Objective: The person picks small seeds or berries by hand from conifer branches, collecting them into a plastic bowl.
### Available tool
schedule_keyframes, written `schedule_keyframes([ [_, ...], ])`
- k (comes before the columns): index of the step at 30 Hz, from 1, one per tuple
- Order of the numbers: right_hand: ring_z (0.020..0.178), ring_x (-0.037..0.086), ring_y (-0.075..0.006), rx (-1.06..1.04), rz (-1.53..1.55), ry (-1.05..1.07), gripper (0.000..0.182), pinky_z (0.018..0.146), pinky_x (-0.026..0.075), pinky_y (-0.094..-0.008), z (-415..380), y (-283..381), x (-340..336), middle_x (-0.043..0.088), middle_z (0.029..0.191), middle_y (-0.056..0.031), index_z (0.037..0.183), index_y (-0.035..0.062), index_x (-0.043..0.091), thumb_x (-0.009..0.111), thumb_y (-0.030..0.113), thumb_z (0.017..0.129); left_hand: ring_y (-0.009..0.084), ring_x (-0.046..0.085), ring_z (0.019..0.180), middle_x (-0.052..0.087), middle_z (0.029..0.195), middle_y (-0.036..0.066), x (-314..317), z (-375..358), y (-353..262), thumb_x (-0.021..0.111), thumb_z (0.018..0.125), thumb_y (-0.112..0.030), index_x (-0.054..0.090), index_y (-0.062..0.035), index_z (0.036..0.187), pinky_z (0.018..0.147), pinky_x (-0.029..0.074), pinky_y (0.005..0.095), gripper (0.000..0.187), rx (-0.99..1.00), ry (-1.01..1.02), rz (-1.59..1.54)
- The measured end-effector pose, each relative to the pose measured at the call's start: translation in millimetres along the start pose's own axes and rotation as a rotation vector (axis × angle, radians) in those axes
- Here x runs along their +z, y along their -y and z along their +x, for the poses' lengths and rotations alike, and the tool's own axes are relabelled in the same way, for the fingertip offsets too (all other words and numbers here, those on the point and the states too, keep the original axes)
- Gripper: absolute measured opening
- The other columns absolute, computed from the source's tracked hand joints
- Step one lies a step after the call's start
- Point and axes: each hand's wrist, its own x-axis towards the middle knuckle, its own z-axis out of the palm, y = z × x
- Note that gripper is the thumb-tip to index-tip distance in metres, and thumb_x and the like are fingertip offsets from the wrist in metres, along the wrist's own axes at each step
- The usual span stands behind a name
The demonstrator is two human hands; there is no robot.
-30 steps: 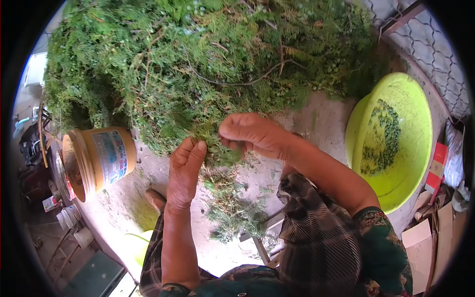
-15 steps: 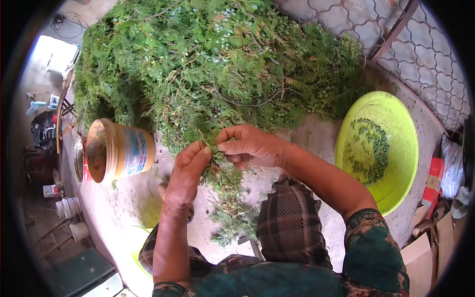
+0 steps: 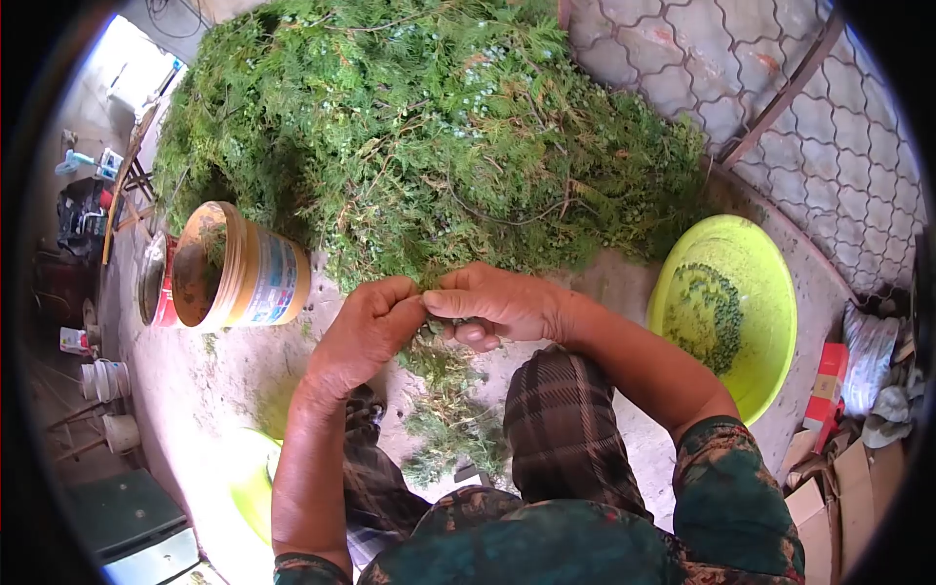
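My left hand is closed, its thumb and forefinger pinching a small green evergreen sprig in front of my knees. My right hand meets it from the other side, thumb and forefinger on the same sprig and the other fingers curled underneath. The fingers hide most of the sprig. Just beyond my hands rises a big heap of cut evergreen branches with pale bluish berries. Below them, loose clippings lie on the floor between my legs.
A yellow-green basin with small green berries stands at the right. An orange bucket leans at the left, beside a red one. Another basin sits by my left leg. Cardboard lies at the lower right.
My hands have drawn closer together around the sprig, and my left wrist has turned. The sprig's stem tip no longer sticks up between them. The whole view has shifted slightly.
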Motion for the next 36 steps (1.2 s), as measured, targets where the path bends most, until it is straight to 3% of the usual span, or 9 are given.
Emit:
schedule_keyframes([
  [6, 0.049, 0.04, -0.0072, -0.033, 0.142, -0.029, 0.028, 0.041, 0.033, -0.023, -6.1, 7.1, 17.5, 0.051, 0.071, -0.004, 0.086, 0.0067, 0.053, 0.061, 0.033, 0.088, 0.007, 0.053, 0.073, 0.061, 0.081, 0.0, -3.4, -2.2, 8.0, 0.059, 0.087, -0.019, 0.062, -0.0029, 0.096, 0.066, 0.042, 0.0213, 0.019, 0.085, 0.09, -0.615],
  [8, 0.051, 0.042, -0.0093, -0.076, 0.315, -0.077, 0.017, 0.041, 0.034, -0.0244, -9.0, 11.4, 24.9, 0.053, 0.072, -0.0057, 0.088, 0.0091, 0.052, 0.057, 0.025, 0.088, 0.0087, 0.054, 0.077, 0.061, 0.084, 0.0, 4.9, -5.9, -0.2, 0.064, 0.084, -0.018, 0.062, -0.0039, 0.097, 0.069, 0.043, 0.0226, 0.019, 0.004, -0.187, -0.819],
  [9, 0.053, 0.042, -0.0102, -0.048, 0.386, -0.104, 0.013, 0.042, 0.035, -0.0236, -9.5, 10.8, 26.5, 0.052, 0.079, -0.007, 0.095, 0.0117, 0.053, 0.052, 0.021, 0.087, 0.0086, 0.053, 0.077, 0.06, 0.084, -0.001, 3.2, -5.6, 0.7, 0.067, 0.083, -0.017, 0.061, -0.0056, 0.095, 0.069, 0.043, 0.0238, 0.017, 0.002, -0.158, -0.881],
  [12, 0.052, 0.044, -0.0109, -0.07, 0.347, -0.205, 0.012, 0.04, 0.034, -0.025, -12.6, 13.4, 39.6, 0.053, 0.072, -0.0068, 0.092, 0.0118, 0.052, 0.051, 0.023, 0.087, 0.0089, 0.052, 0.075, 0.059, 0.083, -0.002, -5.4, -3.1, 9.1, 0.064, 0.085, -0.016, 0.061, -0.0062, 0.092, 0.07, 0.043, 0.0248, 0.013, 0.149, 0.043, -0.843],
  [19, 0.051, 0.046, -0.01, -0.128, 0.173, -0.25, 0.015, 0.038, 0.034, -0.0225, -16.9, 12.5, 56.7, 0.053, 0.072, -0.0037, 0.088, 0.0102, 0.054, 0.058, 0.025, 0.088, 0.0091, 0.054, 0.074, 0.06, 0.08, -0.003, -4.5, -11.7, 2.1, 0.062, 0.087, -0.019, 0.061, -0.0054, 0.09, 0.064, 0.045, 0.0242, 0.014, 0.218, 0.124, -0.635],
  [23, 0.054, 0.047, -0.0103, -0.223, 0.479, -0.154, 0.018, 0.039, 0.036, -0.0239, -23.1, 9.5, 64.3, 0.054, 0.075, -0.004, 0.089, 0.0061, 0.055, 0.052, 0.024, 0.088, 0.0138, 0.059, 0.074, 0.061, 0.081, 0.003, -6.0, -14.2, -0.8, 0.061, 0.088, -0.021, 0.06, -0.0054, 0.095, 0.064, 0.048, 0.0252, 0.017, 0.173, 0.106, -0.909],
  [29, 0.054, 0.045, -0.0096, -0.234, 0.379, -0.25, 0.026, 0.038, 0.035, -0.0231, -18.6, 9.3, 71.6, 0.051, 0.076, -0.0017, 0.092, 0.0061, 0.054, 0.056, 0.031, 0.087, 0.0145, 0.059, 0.074, 0.062, 0.083, 0.004, -11.3, -12.0, -0.7, 0.059, 0.089, -0.02, 0.058, -0.0076, 0.094, 0.067, 0.047, 0.0244, 0.013, 0.168, 0.11, -1.04],
  [33, 0.048, 0.036, -0.0037, -0.173, 0.164, -0.415, 0.038, 0.034, 0.027, -0.0179, -11.4, 9.4, 81.0, 0.043, 0.08, 0.0037, 0.092, 0.0088, 0.053, 0.064, 0.044, 0.083, 0.0084, 0.053, 0.07, 0.059, 0.08, -0.002, -11.0, -0.4, 11.3, 0.059, 0.09, -0.019, 0.059, -0.0075, 0.087, 0.064, 0.043, 0.0216, 0.012, 0.29, -0.023, -0.632],
  [36, 0.046, 0.035, -0.0023, -0.146, 0.132, -0.449, 0.029, 0.034, 0.026, -0.0169, -11.2, 8.5, 77.0, 0.044, 0.076, 0.0037, 0.089, 0.0092, 0.052, 0.062, 0.036, 0.087, 0.0058, 0.049, 0.07, 0.057, 0.078, -0.004, -12.7, 0.3, 11.1, 0.059, 0.09, -0.018, 0.059, -0.0075, 0.085, 0.064, 0.041, 0.0212, 0.012, 0.306, 0.018, -0.53],
])
